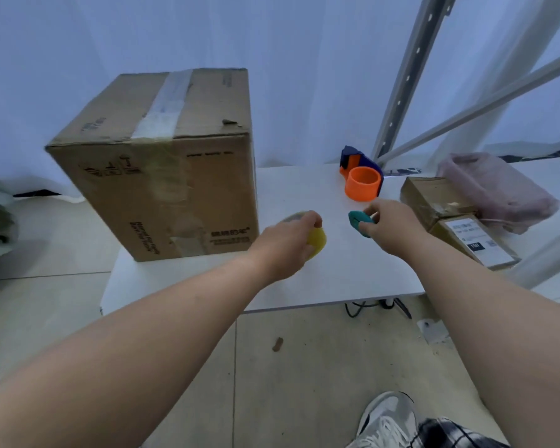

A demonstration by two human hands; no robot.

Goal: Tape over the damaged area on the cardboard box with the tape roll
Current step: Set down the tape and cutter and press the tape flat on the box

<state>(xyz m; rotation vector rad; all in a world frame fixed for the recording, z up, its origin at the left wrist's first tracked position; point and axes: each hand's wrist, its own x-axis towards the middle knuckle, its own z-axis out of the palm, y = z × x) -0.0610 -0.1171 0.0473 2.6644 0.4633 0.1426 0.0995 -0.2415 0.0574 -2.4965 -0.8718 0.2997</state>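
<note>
A tall cardboard box [162, 163] stands on the left part of the white table [337, 273]. Old clear tape runs over its top, and a torn spot [232, 123] shows near the top's right front edge. My left hand [291, 244] grips a yellowish tape roll [316, 242] just right of the box's lower front corner. My right hand [392, 224] pinches a small teal tool [359, 221] above the table. An orange and blue tape dispenser [362, 177] sits behind my right hand.
Two small cardboard parcels [446, 215] and a pink bag [498, 192] lie at the table's right end. A metal rack frame [411, 79] rises behind it. The table's front edge is near my legs, with tiled floor and cables below.
</note>
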